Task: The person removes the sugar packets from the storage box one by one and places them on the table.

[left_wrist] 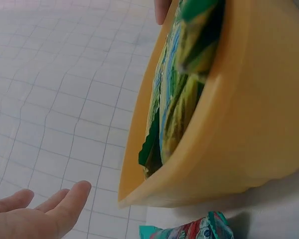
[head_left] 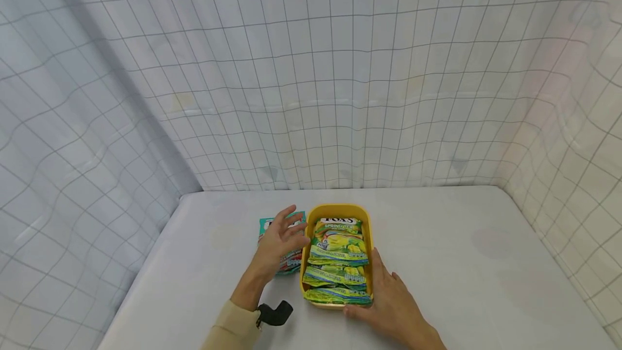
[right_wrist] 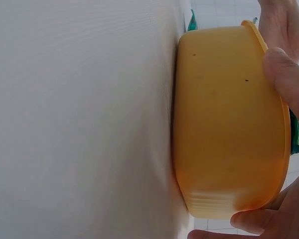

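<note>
A yellow plastic tub [head_left: 367, 226] on the table holds several green-and-yellow packets [head_left: 338, 255] marked FOX'S Spring Tea. My right hand [head_left: 394, 307] grips its near right corner, with the thumb on the near wall and the fingers along the right wall. In the right wrist view, the thumb lies against the rim of the tub [right_wrist: 224, 114]. My left hand [head_left: 279, 244], fingers spread, hovers beside the tub's left wall, above a teal-and-red packet [head_left: 290, 263]. It holds nothing. That packet is partly hidden beneath the left hand.
White table surface [head_left: 457, 263] surrounds the tub. White curtains [head_left: 335, 80] with a grid pattern rise behind the table and on both sides. A black strap [head_left: 275, 313] is on the left wrist, below a beige sleeve [head_left: 233, 328].
</note>
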Motion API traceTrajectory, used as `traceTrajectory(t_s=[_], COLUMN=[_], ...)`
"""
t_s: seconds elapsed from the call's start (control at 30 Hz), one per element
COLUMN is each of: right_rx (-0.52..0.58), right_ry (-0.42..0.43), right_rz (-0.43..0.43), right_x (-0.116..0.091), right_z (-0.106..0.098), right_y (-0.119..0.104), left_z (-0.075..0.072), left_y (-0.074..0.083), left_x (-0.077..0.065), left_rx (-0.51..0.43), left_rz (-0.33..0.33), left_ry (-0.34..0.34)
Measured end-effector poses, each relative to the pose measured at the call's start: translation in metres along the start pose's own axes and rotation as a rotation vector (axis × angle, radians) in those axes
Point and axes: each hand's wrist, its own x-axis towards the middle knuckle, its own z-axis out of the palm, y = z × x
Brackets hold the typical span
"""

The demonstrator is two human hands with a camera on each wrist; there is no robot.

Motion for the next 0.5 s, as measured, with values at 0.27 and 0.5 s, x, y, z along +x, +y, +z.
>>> traceTrajectory(t_s=[0.27, 0.5], right_rx=[0.005, 0.021], right_ry=[0.001, 0.004], right_rz=[-0.003, -0.016], right_x=[-0.002, -0.001], right_z=[-0.001, -0.001], right_y=[-0.001, 0.000], left_z=[0.015, 0.025], left_y=[-0.008, -0.011], left_x=[0.007, 0.011], left_rx=[-0.001, -0.026], left_rz=[-0.039, -0.091], left_ry=[-0.055, -0.079])
